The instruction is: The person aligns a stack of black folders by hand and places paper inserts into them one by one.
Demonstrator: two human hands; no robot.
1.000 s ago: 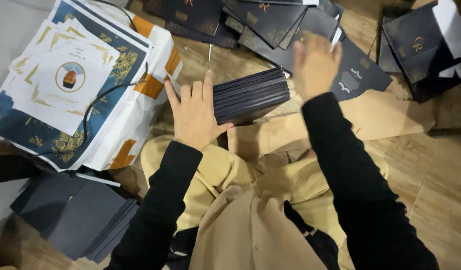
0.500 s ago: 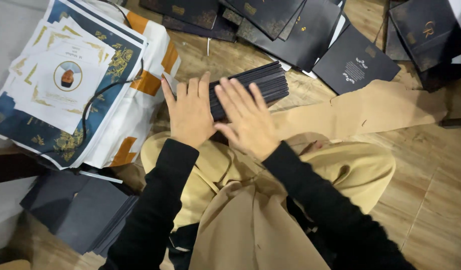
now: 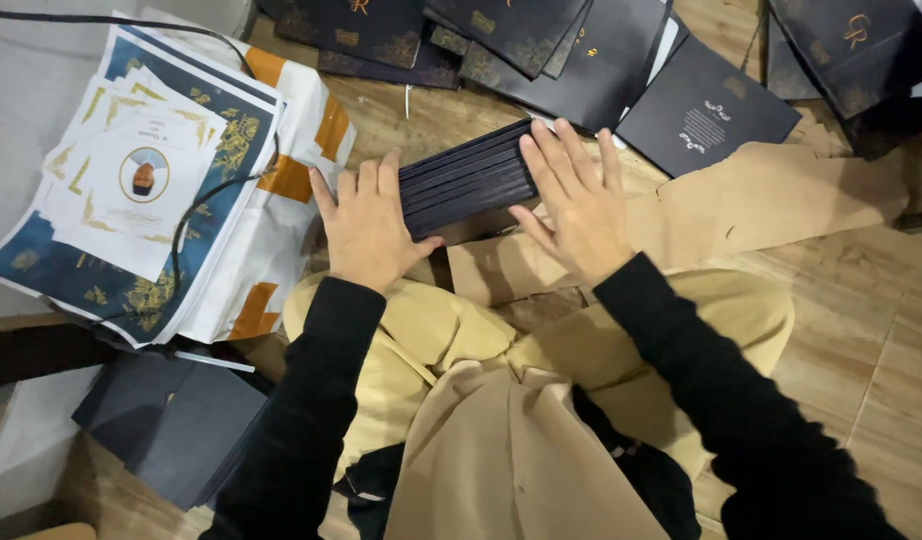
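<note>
A stack of black cards [image 3: 468, 180] stands on edge on the wooden floor in front of my knees. My left hand [image 3: 366, 220] lies flat against the stack's left end, fingers together. My right hand [image 3: 576, 205] presses against its right end with the fingers spread. Both hands squeeze the stack between them. My sleeves are black and my legs are in tan cloth.
A pile of white, blue and gold printed sheets [image 3: 141, 180] with a black cable over it lies at the left on a white and orange bag. Dark folders [image 3: 701, 110] are scattered at the back. More dark cards [image 3: 176, 425] lie at the lower left. Brown paper [image 3: 761, 200] lies at the right.
My right hand came back from the dark folders at the far right and now rests against the right end of the stack. My left hand stayed on the left end.
</note>
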